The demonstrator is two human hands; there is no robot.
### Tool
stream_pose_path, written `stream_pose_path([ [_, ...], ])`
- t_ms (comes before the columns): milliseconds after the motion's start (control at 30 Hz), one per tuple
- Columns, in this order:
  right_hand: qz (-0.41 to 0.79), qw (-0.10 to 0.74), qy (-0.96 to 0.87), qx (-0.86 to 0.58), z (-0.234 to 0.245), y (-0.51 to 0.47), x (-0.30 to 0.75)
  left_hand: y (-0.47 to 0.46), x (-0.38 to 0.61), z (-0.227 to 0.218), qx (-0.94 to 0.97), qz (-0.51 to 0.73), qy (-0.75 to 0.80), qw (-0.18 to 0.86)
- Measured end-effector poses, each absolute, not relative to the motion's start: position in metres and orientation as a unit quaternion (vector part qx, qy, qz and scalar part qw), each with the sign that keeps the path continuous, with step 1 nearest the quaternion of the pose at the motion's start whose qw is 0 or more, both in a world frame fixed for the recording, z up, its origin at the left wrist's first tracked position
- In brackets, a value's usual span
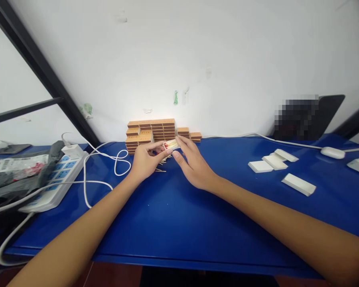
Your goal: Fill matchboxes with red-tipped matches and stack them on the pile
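A small white matchbox tray (174, 146) filled with red-tipped matches is between my two hands, just above the blue table. My left hand (147, 162) pinches its left end between thumb and fingers. On the opposite end, the thumb and fingertips of my right hand (195, 165) close around the tray. Loose matches (160, 171) lie on the table below, partly hidden by my left hand. Close behind my hands, brown matchboxes (163, 122) are stacked against the wall, with shorter stacks (195, 135) to their right.
Several white empty trays (260, 166) lie on the blue table (167, 227) at right. A white power strip (58, 179), looping cables (85, 179) and a grey plastic package (20, 171) occupy the left. A white cable with an oval switch (332, 152) runs along the back right.
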State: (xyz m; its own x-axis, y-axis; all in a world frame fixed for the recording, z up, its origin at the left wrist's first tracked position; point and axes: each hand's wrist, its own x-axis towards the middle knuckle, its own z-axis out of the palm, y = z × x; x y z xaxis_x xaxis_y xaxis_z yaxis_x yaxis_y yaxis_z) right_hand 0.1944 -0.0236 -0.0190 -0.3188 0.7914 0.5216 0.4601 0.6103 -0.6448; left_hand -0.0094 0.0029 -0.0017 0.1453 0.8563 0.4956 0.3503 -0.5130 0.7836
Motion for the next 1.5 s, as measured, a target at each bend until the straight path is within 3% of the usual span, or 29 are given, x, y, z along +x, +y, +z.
stream_pose_path([
  [167, 0.215, 0.467, -0.752, -0.413, -0.007, -0.017, 0.198, -0.002, -0.005, 0.002, 0.704, 0.505, 0.418, 0.274],
  [267, 0.382, 0.482, -0.643, -0.457, 0.009, -0.018, 0.208, -0.01, 0.002, 0.005, 0.694, 0.501, 0.425, 0.295],
  [367, 0.529, 0.4, -0.608, -0.436, 0.016, -0.027, 0.223, -0.021, 0.012, 0.004, 0.699, 0.486, 0.436, 0.292],
  [800, 0.548, 0.409, -0.569, -0.457, -0.007, -0.046, 0.235, -0.039, 0.027, 0.006, 0.72, 0.382, 0.469, 0.339],
  [1500, 0.543, 0.407, -0.56, -0.475, -0.008, -0.049, 0.232, -0.035, 0.025, 0.003, 0.674, 0.384, 0.438, 0.454],
])
